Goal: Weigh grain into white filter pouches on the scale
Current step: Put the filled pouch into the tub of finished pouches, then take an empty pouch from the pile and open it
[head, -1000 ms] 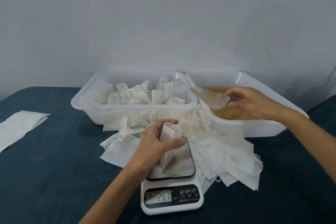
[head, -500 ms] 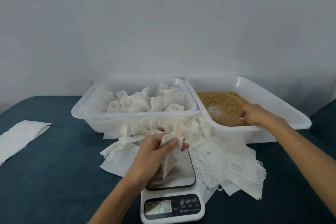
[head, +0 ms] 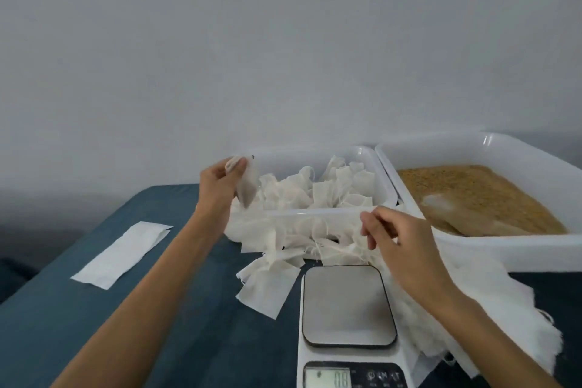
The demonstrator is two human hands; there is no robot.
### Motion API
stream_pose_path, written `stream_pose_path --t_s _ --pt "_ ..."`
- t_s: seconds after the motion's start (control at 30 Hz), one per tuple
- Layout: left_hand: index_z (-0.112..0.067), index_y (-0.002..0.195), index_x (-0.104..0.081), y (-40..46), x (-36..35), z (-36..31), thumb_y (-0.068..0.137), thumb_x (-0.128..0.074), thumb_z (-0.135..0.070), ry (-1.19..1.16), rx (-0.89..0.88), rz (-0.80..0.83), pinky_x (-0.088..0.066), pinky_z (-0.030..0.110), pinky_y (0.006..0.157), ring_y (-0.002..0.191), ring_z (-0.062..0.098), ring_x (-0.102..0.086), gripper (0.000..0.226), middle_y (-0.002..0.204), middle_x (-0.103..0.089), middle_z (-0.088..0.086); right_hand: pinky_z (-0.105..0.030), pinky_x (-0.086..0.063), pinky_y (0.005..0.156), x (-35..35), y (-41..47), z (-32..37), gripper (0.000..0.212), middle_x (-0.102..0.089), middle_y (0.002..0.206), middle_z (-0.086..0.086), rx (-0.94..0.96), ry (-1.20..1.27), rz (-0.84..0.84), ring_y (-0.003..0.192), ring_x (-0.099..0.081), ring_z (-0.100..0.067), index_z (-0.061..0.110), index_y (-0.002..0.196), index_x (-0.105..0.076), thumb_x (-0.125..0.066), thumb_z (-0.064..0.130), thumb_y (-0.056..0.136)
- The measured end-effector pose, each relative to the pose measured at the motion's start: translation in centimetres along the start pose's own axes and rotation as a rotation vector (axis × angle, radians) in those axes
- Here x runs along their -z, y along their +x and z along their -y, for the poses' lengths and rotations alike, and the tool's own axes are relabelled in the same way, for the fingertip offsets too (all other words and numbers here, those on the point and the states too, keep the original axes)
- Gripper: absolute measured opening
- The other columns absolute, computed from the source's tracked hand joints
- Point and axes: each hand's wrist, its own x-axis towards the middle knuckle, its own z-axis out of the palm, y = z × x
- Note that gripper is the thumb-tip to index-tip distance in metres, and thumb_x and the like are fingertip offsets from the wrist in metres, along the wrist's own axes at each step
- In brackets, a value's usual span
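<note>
Lifted off the scale (head: 348, 305), the filled pouch (head: 245, 189) now hangs over the left tub (head: 318, 214), pinched by the left hand (head: 219, 189) for dropping in; the right hand (head: 396, 239), empty and loosely curled, reaches toward spare pouches (head: 274, 287), scoop (head: 447, 208) left in the grain (head: 472, 186)

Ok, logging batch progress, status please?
Left hand holds white filter pouch over pouch tub. Right hand open, empty. Scale platform bare. Nothing blocking.

both forearms were bare, no sleeves in view; the left hand (head: 220, 189) and right hand (head: 400, 242) wore nothing.
</note>
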Motion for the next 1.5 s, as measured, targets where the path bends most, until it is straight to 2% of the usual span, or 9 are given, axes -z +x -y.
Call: stream_pose_path --t_s 0.13,0.37,0.53,0.77,0.9,1.0,1.1,1.3,1.5 --pt "0.001 0.084 -0.065 4.5 2.3 1.6 0.105 -0.055 -0.002 0.205 0.051 -0.109 -0.051 0.037 0.068 0.091 0.031 -0.060 0.023 0.101 -0.070 0.018 -0.009 -0.040 0.056 -0.4 -0.5 -1.0 0.035 -0.064 0.062 0.005 0.001 0.058 0.011 0.056 -0.061 -0.011 0.026 0.072 -0.065 -0.053 0.044 0.100" --pt "-0.008 0.103 -0.070 7.1 4.7 4.8 0.099 -0.053 0.002 0.780 0.171 0.027 -0.046 0.030 0.062 0.073 0.028 -0.056 0.020 0.102 -0.066 0.017 -0.012 -0.041 0.059 0.6 -0.1 -1.7 0.037 -0.064 0.062 0.002 -0.050 0.124 -0.026 0.056 -0.059 -0.009 0.023 0.075 -0.066 -0.050 0.048 0.097" --pt "-0.010 0.106 -0.064 1.6 3.9 3.4 0.098 -0.064 -0.005 0.942 -0.335 -0.112 -0.048 0.039 0.073 0.072 0.017 -0.055 0.009 0.085 -0.064 0.000 -0.017 -0.045 0.058 0.6 -0.2 -1.9 0.036 -0.065 0.064 0.002 -0.047 0.135 -0.011 0.056 -0.058 -0.009 0.024 0.077 -0.066 -0.050 0.048 0.098" --pt "-0.016 0.113 -0.076 -9.9 1.9 8.0 0.095 -0.070 -0.002 1.254 -0.625 0.609 -0.057 0.041 0.082 0.100 0.023 -0.066 0.023 0.117 -0.067 -0.001 -0.013 -0.042 0.060 0.1 -0.4 -1.7 0.033 -0.066 0.063 0.002 -0.044 0.152 0.023 0.056 -0.058 -0.006 0.022 0.080 -0.066 -0.052 0.043 0.101" --pt "-0.022 0.141 -0.061 -8.7 0.6 9.3 0.099 -0.056 -0.006 1.435 -0.640 0.717 -0.051 0.038 0.097 0.122 0.025 -0.062 0.046 0.148 -0.058 -0.004 -0.014 -0.044 0.060 -0.2 -0.8 -1.8 0.031 -0.067 0.064 0.003 -0.054 0.153 0.052 0.057 -0.059 -0.006 0.024 0.081 -0.066 -0.052 0.042 0.101" --pt "-0.021 0.117 -0.072 -8.1 0.1 8.4 0.091 -0.071 -0.006 1.514 -0.678 0.656 -0.055 0.035 0.074 0.094 0.025 -0.069 0.029 0.112 -0.072 -0.001 -0.014 -0.043 0.059 -0.3 -0.8 -1.9 0.029 -0.067 0.064 0.003 -0.068 0.151 0.064 0.057 -0.059 -0.006 0.025 0.080 -0.066 -0.053 0.038 0.102" --pt "-0.015 0.087 -0.071 -8.4 -0.1 6.9 0.081 -0.081 0.001 1.480 -0.695 0.554 -0.046 0.034 0.056 0.073 0.024 -0.060 0.020 0.081 -0.066 0.002 -0.012 -0.042 0.059 -0.4 -0.7 -2.0 0.029 -0.067 0.064 0.005 -0.064 0.136 0.068 0.057 -0.059 -0.006 0.026 0.080 -0.066 -0.054 0.037 0.103" --pt "-0.019 0.094 -0.052 -9.8 -1.4 3.2 0.104 -0.056 -0.006 1.043 -0.547 0.208 -0.045 0.039 0.060 0.071 0.012 -0.048 0.017 0.077 -0.053 -0.009 -0.027 -0.046 0.059 -0.5 -1.0 -1.4 0.025 -0.067 0.066 0.005 -0.070 0.187 0.091 0.059 -0.059 -0.018 0.024 0.082 -0.067 -0.057 0.037 0.101" --pt "-0.021 0.110 -0.072 -11.6 -5.7 2.6 0.098 -0.066 -0.001 0.462 -0.303 0.092 -0.045 0.010 0.071 0.079 0.005 -0.062 0.025 0.088 -0.072 -0.007 -0.024 -0.038 0.043 -0.7 -1.7 0.0 0.027 -0.064 0.057 -0.007 -0.092 0.414 0.109 0.041 -0.047 -0.015 0.015 0.075 -0.066 -0.071 0.034 0.094"
